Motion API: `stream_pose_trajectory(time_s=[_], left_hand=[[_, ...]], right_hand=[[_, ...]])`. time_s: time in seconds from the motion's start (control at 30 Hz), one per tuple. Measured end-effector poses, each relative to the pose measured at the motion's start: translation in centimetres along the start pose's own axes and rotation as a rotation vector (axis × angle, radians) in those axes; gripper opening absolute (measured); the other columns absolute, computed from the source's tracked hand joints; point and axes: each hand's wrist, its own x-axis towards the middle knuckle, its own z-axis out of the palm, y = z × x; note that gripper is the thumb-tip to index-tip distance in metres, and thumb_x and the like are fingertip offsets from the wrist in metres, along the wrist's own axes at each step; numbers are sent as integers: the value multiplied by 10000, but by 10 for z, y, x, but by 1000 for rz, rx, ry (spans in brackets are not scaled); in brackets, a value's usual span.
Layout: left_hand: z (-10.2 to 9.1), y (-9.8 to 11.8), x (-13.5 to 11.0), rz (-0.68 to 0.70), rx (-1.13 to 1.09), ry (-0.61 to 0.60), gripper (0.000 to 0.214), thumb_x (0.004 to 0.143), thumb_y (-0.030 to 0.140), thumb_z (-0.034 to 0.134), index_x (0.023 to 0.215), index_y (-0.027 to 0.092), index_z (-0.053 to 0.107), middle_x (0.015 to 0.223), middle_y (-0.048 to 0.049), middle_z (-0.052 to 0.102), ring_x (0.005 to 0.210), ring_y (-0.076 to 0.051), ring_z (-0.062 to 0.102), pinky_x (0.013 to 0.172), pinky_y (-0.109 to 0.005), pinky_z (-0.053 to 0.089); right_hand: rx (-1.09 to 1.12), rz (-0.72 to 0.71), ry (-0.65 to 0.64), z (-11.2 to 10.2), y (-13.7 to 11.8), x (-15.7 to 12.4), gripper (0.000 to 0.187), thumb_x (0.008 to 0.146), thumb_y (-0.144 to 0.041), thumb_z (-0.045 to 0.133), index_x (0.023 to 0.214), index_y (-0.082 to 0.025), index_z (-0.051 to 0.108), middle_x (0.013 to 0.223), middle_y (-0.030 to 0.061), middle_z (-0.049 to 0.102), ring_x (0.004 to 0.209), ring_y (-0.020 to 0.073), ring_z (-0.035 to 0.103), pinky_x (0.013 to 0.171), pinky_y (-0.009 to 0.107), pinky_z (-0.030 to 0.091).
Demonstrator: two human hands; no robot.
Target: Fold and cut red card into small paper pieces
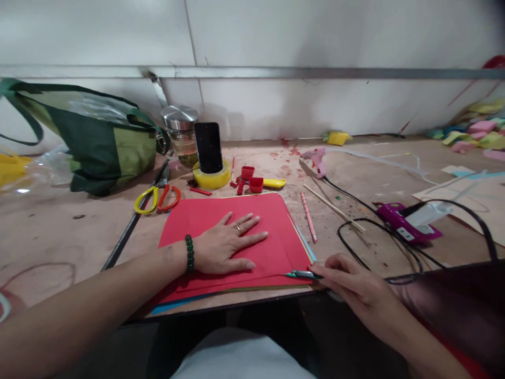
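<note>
My left hand (232, 245) lies flat on a stack of red paper (197, 213), fingers spread, a green bead bracelet at the wrist. At the stack's near right corner, my right hand (345, 276) pinches a slim green and silver tool (302, 274) with a thin tip. The tool lies low against the red sheet and points left; its rear end is hidden by my fingers, so its exact kind is unclear. A line runs left from its tip along the sheet's near edge. Blue and pale sheets (173, 306) peek out beneath the red.
Scissors (158, 199) lie left of the paper. Behind it stand a phone (209, 147), a yellow tape roll (213, 177), a glass jar (183, 139), small red boxes (256, 184) and a yellow cutter (274, 183). A pink glue gun (316, 160), wooden stick (335, 209) and purple device (406, 226) sit right.
</note>
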Motion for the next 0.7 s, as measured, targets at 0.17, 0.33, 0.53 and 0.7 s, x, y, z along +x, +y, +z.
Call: stream_pose_trajectory(time_s=[0.17, 0.33, 0.53, 0.7], left_hand=[[0, 0, 0, 5, -3, 1, 716, 873, 640, 342, 1473, 288, 174, 1550, -137, 56, 1423, -321, 69, 1065, -651, 90], [-1, 0, 1, -2, 5, -1, 719, 870, 648, 335, 1472, 290, 172, 1550, -136, 59, 1425, -311, 66, 1068, -647, 90], [0, 0, 0, -4, 5, 9, 718, 869, 659, 316, 1472, 295, 175, 1550, -139, 66, 1425, -308, 67, 1069, -646, 88], [1, -1, 0, 4, 9, 14, 713, 871, 653, 322, 1471, 296, 177, 1551, -139, 67, 1426, -307, 67, 1070, -641, 77]], right_hand=[[-1, -27, 26, 3, -4, 3, 317, 930, -214, 435, 1172, -290, 625, 918, 39, 582, 809, 126, 621, 690, 213, 505], [-17, -39, -4, 4, -6, 6, 320, 929, -196, 436, 1177, -291, 615, 925, 38, 561, 819, 124, 606, 698, 214, 494], [-47, -79, 34, 8, -8, 5, 319, 924, -181, 442, 1178, -275, 611, 923, 48, 563, 830, 140, 600, 698, 228, 491], [-69, -78, 47, 14, -11, 3, 305, 927, -189, 446, 1176, -264, 605, 944, 53, 562, 828, 143, 602, 686, 231, 487]])
